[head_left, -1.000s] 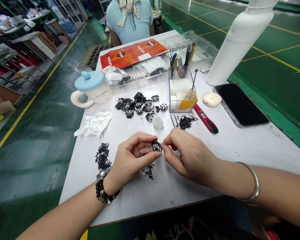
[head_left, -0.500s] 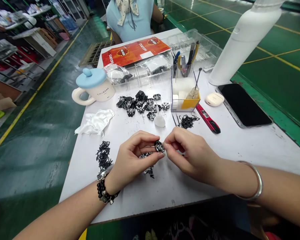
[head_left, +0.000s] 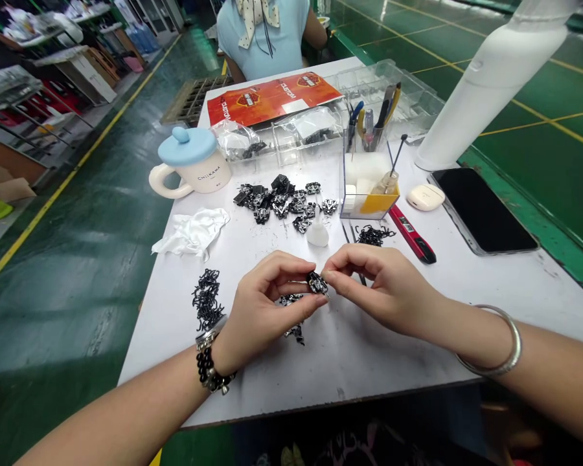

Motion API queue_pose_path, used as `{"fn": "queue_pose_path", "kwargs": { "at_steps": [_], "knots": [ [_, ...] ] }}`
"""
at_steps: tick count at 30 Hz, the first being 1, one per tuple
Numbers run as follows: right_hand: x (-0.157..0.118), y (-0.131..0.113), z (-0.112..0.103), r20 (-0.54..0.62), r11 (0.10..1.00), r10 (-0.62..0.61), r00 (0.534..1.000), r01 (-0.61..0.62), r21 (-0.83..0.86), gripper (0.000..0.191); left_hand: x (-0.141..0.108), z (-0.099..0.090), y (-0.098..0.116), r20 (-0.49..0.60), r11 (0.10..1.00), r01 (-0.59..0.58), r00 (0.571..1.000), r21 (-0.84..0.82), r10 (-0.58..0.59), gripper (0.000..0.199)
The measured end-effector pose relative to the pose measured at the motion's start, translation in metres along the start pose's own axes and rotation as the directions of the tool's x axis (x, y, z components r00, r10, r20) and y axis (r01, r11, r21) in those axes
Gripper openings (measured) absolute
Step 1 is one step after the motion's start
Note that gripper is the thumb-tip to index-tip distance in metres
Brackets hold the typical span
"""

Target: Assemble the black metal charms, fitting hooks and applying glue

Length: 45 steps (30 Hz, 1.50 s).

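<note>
Between thumb and fingers, my left hand (head_left: 267, 304) holds a small black-and-silver part (head_left: 317, 283) above the white table. My right hand (head_left: 383, 285) is pinched at the part's right side; whatever its fingertips grip is too small to name. Below and behind my left hand lie more black-and-silver pieces (head_left: 295, 331), partly hidden. A pile of similar parts (head_left: 280, 197) sits further back. Small black hooked pieces form one heap (head_left: 208, 299) left of my left hand and another (head_left: 373, 235) beyond my right hand. A small white bottle (head_left: 317, 234) stands by the pile.
On the left are a lidded mug (head_left: 199, 165) and crumpled white tissue (head_left: 192, 233). A clear tool box (head_left: 369, 188), red cutter (head_left: 412, 234), earbud case (head_left: 425, 197), phone (head_left: 484, 210) and tall white bottle (head_left: 490, 84) stand or lie right. A person (head_left: 267, 39) sits beyond the table.
The whole view has shifted, with the table's objects slightly further right in the picture. My right hand's fingers have changed their pose slightly beside the part, which stays in my left hand.
</note>
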State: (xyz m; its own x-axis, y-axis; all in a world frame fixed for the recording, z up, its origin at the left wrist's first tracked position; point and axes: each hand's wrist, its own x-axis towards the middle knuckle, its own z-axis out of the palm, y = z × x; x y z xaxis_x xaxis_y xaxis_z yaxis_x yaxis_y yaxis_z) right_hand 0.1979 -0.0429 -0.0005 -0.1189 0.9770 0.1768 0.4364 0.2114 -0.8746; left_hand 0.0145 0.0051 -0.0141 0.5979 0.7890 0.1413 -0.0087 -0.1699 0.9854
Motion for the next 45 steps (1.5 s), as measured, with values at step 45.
{"fn": "queue_pose_path", "kwargs": {
  "at_steps": [45],
  "knots": [
    [-0.002, 0.001, -0.001, -0.016, 0.958, 0.109, 0.994, -0.101, 0.267, 0.008, 0.001, 0.002, 0.004, 0.046, 0.979, 0.049, 0.998, -0.198, -0.041, 0.032]
  ]
}}
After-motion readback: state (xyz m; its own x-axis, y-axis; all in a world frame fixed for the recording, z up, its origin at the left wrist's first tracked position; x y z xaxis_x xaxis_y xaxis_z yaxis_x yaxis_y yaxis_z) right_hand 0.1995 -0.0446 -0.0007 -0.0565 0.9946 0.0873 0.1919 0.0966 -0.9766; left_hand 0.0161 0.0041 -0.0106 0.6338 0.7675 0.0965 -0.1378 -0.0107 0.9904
